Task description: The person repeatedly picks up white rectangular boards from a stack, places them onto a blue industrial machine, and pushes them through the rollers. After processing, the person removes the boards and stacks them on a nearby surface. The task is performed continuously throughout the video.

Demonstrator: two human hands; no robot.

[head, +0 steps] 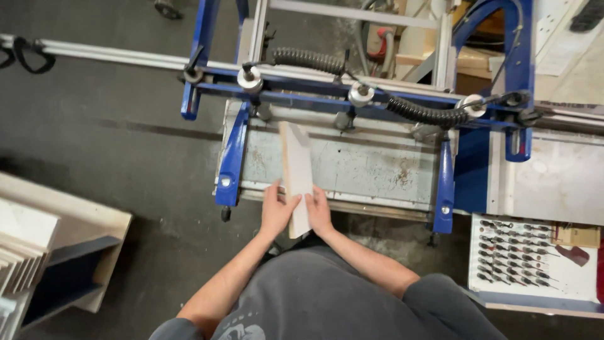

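Two hands are gripping one pale board as we are standing it on edge on the grey bed of a blue-framed machine. We are judging this as the positioning step: the board is leaning a little and running away from us toward the clamps under the coiled hose. Squaring it up would call for a steady, even push from both sides. Our left hand is curling partly closed against the board's left face near its close end, fingers wrapping the edge. Our right hand is pressing the right face, fingers bent and laid along it. Stacked panels are sitting on a shelf at far left, and a rack of bits is lying at right.
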